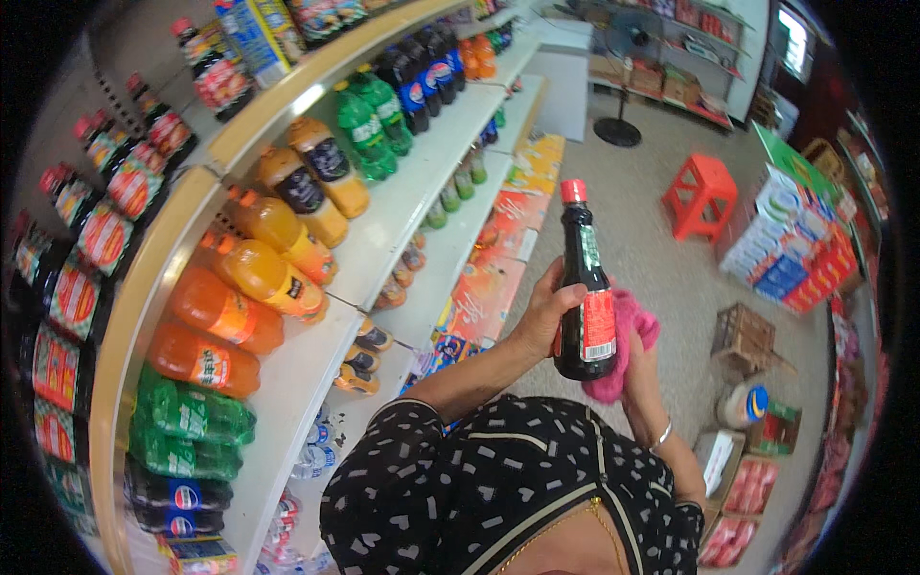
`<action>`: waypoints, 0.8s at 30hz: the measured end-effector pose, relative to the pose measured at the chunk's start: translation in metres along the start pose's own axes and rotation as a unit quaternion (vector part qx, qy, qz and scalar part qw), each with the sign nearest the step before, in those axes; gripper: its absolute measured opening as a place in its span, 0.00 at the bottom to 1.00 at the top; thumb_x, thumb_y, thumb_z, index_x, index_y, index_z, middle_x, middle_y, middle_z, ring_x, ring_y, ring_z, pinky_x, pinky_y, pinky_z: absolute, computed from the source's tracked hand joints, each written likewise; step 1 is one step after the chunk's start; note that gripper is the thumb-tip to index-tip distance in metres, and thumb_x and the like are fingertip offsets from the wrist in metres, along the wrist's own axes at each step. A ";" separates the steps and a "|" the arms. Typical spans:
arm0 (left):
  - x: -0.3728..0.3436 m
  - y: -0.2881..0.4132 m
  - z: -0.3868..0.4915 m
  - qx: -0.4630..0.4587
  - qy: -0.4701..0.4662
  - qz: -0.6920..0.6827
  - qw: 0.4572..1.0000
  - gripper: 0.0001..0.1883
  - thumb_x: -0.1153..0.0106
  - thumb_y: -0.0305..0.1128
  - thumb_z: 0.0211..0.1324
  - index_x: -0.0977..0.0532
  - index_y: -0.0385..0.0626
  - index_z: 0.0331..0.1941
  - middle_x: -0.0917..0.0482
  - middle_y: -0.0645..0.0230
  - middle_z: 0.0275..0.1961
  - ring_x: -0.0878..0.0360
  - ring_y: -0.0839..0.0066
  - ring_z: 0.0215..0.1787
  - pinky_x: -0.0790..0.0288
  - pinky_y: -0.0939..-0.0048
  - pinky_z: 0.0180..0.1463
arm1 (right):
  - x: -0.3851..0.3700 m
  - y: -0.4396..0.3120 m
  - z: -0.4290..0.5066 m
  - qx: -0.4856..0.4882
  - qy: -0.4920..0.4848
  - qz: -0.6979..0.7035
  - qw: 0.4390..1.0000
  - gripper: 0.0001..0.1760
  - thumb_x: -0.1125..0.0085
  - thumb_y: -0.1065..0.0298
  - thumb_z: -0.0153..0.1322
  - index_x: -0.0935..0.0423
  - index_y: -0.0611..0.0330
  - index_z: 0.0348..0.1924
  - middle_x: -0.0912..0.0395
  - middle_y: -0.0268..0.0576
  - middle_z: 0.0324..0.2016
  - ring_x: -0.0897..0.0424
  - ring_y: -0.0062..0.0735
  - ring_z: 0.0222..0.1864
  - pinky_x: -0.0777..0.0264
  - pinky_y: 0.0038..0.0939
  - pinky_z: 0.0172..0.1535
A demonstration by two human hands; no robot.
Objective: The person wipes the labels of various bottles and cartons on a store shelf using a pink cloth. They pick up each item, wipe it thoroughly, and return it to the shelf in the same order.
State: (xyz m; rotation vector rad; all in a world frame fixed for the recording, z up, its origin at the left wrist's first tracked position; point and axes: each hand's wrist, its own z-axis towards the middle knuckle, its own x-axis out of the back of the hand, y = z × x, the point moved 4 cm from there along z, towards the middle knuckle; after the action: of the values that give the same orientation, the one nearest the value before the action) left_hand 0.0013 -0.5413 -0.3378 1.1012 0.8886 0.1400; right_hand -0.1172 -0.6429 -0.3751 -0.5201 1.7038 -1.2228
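Observation:
A dark glass sauce bottle with a red cap and a red label stands nearly upright in front of my chest. My left hand is wrapped around its body, the thumb across the front. In my right hand is a bunched pink cloth, which lies against the bottle's right side. The cloth covers part of the right fingers. Similar dark bottles with red caps line the top shelf at the far left.
On the shelf to my left stand large orange drink bottles, green soda bottles and cola bottles. Ahead right are a red plastic stool and stacked cartons. A wooden stool and a blue-lidded jar stand nearer.

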 end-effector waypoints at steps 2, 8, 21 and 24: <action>-0.007 0.036 0.000 -0.049 -0.005 -0.017 0.999 0.38 0.39 0.46 0.49 0.41 0.42 0.62 0.23 0.56 0.48 0.18 0.62 0.46 0.21 0.61 0.47 | -0.005 0.006 -0.010 -0.073 -0.030 -0.028 0.996 0.21 0.51 0.63 0.76 0.33 0.62 0.60 0.25 0.41 0.51 0.25 0.28 0.51 0.31 0.29 0.56; 0.007 0.209 -0.021 -0.296 0.201 0.329 0.874 0.25 0.38 0.34 0.53 0.34 0.39 0.53 0.22 0.66 0.43 0.25 0.79 0.40 0.29 0.72 0.46 | -0.008 0.022 -0.013 -0.069 -0.112 -0.031 0.991 0.20 0.39 0.65 0.70 0.30 0.62 0.53 0.21 0.40 0.43 0.21 0.28 0.43 0.25 0.32 0.49; 0.072 0.524 -0.036 -0.464 0.393 0.444 0.658 0.26 0.30 0.41 0.48 0.26 0.30 0.42 0.20 0.61 0.36 0.21 0.75 0.30 0.26 0.71 0.34 | 0.034 0.085 0.000 -0.088 -0.063 0.030 0.994 0.17 0.42 0.67 0.72 0.28 0.64 0.52 0.21 0.40 0.41 0.20 0.27 0.39 0.24 0.29 0.43; 0.114 0.567 -0.038 -0.438 0.477 0.505 0.571 0.31 0.26 0.44 0.41 0.26 0.30 0.41 0.19 0.57 0.36 0.21 0.71 0.31 0.26 0.70 0.36 | 0.045 0.097 0.000 -0.095 -0.033 0.024 0.995 0.16 0.43 0.67 0.72 0.28 0.64 0.51 0.21 0.40 0.41 0.21 0.28 0.39 0.25 0.30 0.44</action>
State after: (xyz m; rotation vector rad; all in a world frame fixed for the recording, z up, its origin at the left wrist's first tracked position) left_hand 0.2293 -0.1834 0.0574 0.3299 0.7768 2.0958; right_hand -0.1211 -0.6373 -0.4818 -0.6235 1.7752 -1.0036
